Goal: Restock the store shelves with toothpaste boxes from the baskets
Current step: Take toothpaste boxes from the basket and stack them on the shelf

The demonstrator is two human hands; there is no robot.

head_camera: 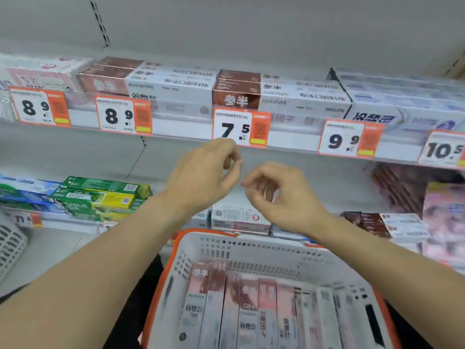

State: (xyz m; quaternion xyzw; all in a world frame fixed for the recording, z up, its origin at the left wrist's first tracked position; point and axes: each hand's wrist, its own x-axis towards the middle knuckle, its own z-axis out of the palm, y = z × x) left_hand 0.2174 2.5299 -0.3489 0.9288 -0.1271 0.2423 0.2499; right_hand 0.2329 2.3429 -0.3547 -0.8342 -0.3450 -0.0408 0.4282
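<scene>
The left hand [201, 177] and right hand [279, 195] hang with loosely curled, empty fingers above the basket [251, 245]; its toothpaste boxes [241, 306] are blurred and cut off below.

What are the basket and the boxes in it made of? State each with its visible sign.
Basket: apparently moulded plastic, matt pale grey with an orange rim; the slotted walls suggest it.
Toothpaste boxes: probably printed cardboard, slightly glossy; straight folded edges and printed faces, though blur hides detail.
</scene>
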